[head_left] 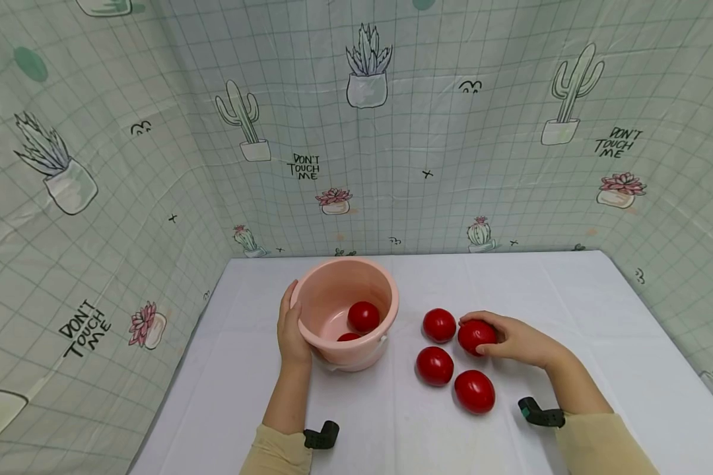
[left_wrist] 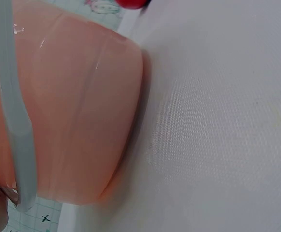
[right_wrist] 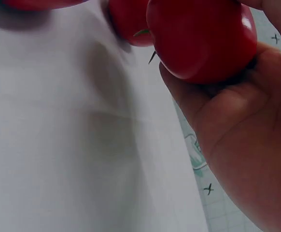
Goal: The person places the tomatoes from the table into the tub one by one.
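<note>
A pink bucket (head_left: 328, 285) stands on the white table, two red tomatoes (head_left: 364, 317) inside it. My left hand (head_left: 292, 335) grips its left side, thumb at the rim. In the left wrist view the bucket wall (left_wrist: 82, 96) fills much of the frame, a pale handle (left_wrist: 16, 111) hanging across it. To the bucket's right, my right hand (head_left: 519, 340) holds a tomato (head_left: 476, 338) between thumb and fingers. That tomato (right_wrist: 203, 41) sits against the fingers in the right wrist view, with another tomato (right_wrist: 131, 21) behind it.
Three loose tomatoes lie near the right hand: one at the back (head_left: 439, 325), one toward the bucket (head_left: 434, 366) and one in front (head_left: 475, 392). The white table (head_left: 416, 435) meets a cactus-print cloth (head_left: 416, 132) at its back and sides.
</note>
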Demonstrator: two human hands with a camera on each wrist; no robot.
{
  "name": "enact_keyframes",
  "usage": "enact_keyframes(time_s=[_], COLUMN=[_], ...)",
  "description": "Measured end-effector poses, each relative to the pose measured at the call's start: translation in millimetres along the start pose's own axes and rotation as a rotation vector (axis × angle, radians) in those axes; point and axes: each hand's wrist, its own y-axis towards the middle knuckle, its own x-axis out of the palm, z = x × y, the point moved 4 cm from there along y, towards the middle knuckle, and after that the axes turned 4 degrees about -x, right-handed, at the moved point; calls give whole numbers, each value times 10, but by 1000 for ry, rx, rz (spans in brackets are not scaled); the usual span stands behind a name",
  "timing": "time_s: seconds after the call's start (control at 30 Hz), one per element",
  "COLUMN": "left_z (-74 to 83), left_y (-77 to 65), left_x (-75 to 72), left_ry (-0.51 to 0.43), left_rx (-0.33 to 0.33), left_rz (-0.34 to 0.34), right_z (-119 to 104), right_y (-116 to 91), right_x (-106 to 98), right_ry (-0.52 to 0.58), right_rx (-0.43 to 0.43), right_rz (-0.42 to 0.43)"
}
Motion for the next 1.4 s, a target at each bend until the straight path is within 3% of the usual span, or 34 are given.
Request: enact_keyframes(time_s=[0.37,0.9,1.4], left_z=[-14,-5,-15], left_y=[3,1,29], left_x=[-1,0,-15], left_ry=[-25,-3,-41], left_rx=[10,5,4], left_rz=[-8,0,-12], right_z=[-247,-931,-1563], right_y=[144,644,1267], right_x=[-171,-411,-251], right_ry=[14,46,10], right_rx=[-68,-181,-196], right_rz=[-50,-169,-258])
